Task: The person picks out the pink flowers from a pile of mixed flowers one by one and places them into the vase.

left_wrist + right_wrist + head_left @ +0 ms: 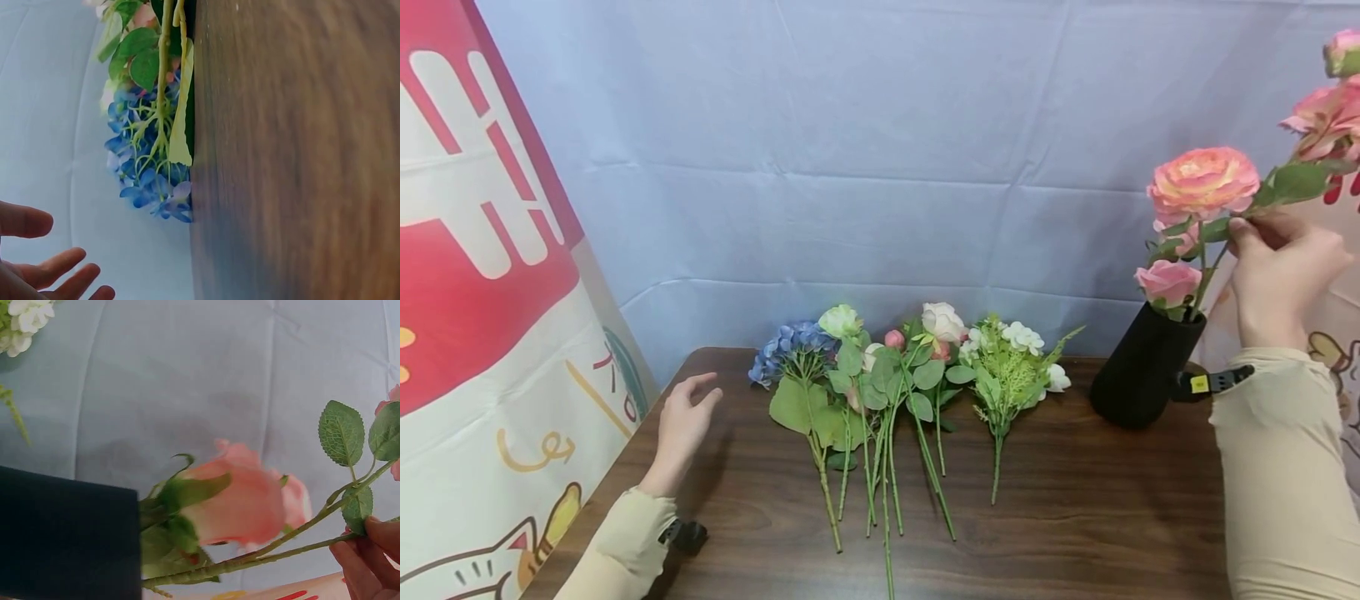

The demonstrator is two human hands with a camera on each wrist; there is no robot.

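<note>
My right hand (1285, 258) pinches a green stem between thumb and fingers, above the mouth of a black vase (1138, 367). The vase leans on the table's right side. Pink flowers (1202, 183) with green leaves rise from it, and more pink blooms (1326, 121) spread beyond the hand. In the right wrist view the pinched stem (281, 555) runs down into the vase, past a pink bloom (231, 500). My left hand (685, 421) hovers over the table's left edge with fingers spread and holding nothing. Nearest to it lies a blue hydrangea (793, 350).
Several loose flowers lie in a row on the brown wooden table (1075, 533). Among them are a white rose (942, 323), a pale green bloom (840, 321) and a white bunch with greenery (1007, 375). Blue-grey cloth (887, 150) hangs behind; a printed curtain (482, 333) hangs left.
</note>
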